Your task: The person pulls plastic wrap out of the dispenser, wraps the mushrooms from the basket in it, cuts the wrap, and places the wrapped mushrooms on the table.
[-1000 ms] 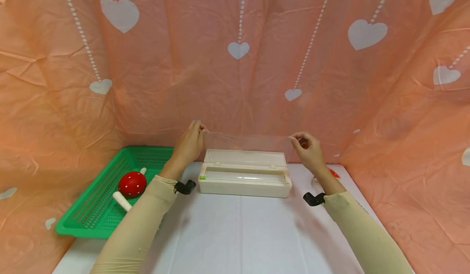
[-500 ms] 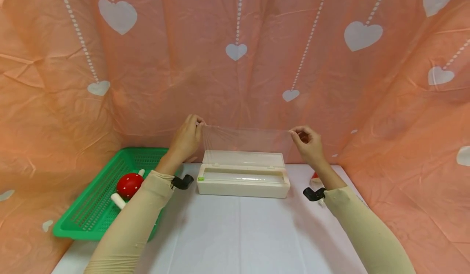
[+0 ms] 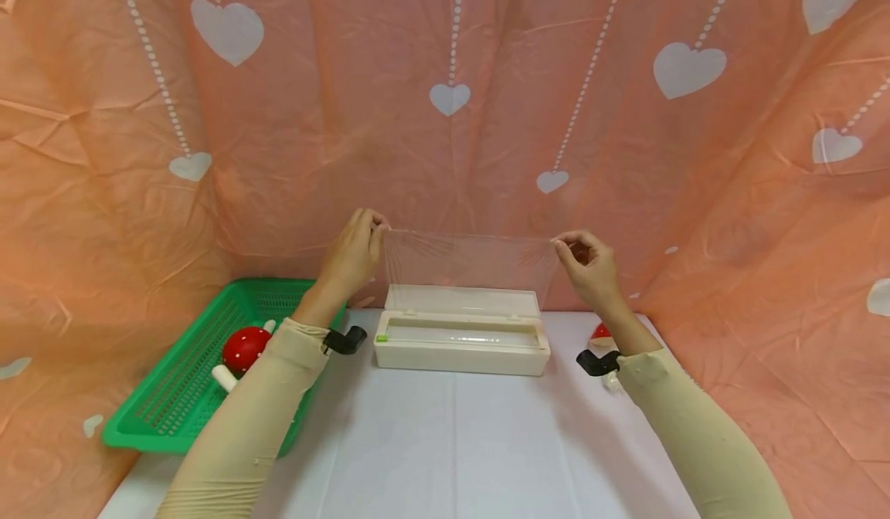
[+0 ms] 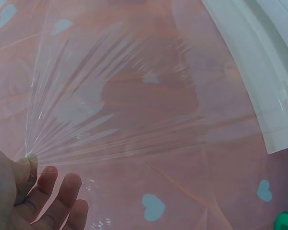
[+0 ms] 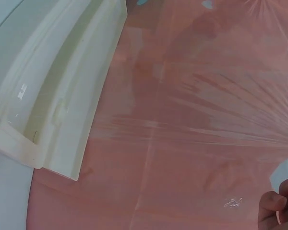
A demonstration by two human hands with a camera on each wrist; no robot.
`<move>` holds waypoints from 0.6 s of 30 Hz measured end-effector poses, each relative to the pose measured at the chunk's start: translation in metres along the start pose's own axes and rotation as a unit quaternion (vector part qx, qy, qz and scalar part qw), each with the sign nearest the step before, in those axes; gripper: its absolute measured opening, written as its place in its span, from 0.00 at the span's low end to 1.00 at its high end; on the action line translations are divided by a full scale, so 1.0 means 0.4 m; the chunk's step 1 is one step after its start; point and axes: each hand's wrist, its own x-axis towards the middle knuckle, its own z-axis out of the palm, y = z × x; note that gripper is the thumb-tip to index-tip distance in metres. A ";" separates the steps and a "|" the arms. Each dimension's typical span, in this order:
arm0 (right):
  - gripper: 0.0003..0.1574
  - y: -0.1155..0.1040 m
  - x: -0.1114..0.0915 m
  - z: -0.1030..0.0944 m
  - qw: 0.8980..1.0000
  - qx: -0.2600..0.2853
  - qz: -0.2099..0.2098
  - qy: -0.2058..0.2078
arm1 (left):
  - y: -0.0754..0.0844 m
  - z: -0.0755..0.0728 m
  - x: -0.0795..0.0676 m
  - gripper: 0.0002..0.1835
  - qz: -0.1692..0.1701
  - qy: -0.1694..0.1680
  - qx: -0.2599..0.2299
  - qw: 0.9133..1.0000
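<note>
A sheet of clear plastic wrap (image 3: 466, 260) hangs stretched between both hands in the head view, above a white wrap dispenser box (image 3: 462, 355) with its lid raised. My left hand (image 3: 356, 252) pinches the sheet's upper left corner between thumb and finger. In the left wrist view, creases in the wrap (image 4: 86, 105) fan out from that pinch, the other fingers loosely bent. At the upper right corner my right hand (image 3: 589, 268) pinches the wrap too. The right wrist view shows the dispenser (image 5: 48, 115) and, at its right edge, part of the right hand (image 5: 276, 206).
A green basket (image 3: 149, 430) on the left holds a red, white-dotted mushroom-like thing (image 3: 245, 349) and a white stick-shaped piece (image 3: 224, 378). A red and white object (image 3: 602, 335) lies partly behind the right wrist. A heart-patterned orange curtain (image 3: 487, 156) rises behind the white table (image 3: 445, 442).
Both hands have risen with the wrap, so a taller stretch of it shows above the box. The dispenser and basket stay in place.
</note>
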 end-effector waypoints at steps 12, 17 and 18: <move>0.06 0.051 0.015 -0.022 1.000 0.007 0.002 0.009 | 0.014 -0.004 0.006 0.12 0.018 0.045 -0.009 0.999; 0.07 0.045 0.017 -0.024 1.000 0.016 -0.008 0.006 | 0.017 -0.006 0.005 0.13 0.015 0.049 -0.012 0.999; 0.07 0.044 0.017 -0.025 1.000 0.017 -0.010 0.006 | 0.017 -0.006 0.005 0.13 0.016 0.048 -0.012 0.999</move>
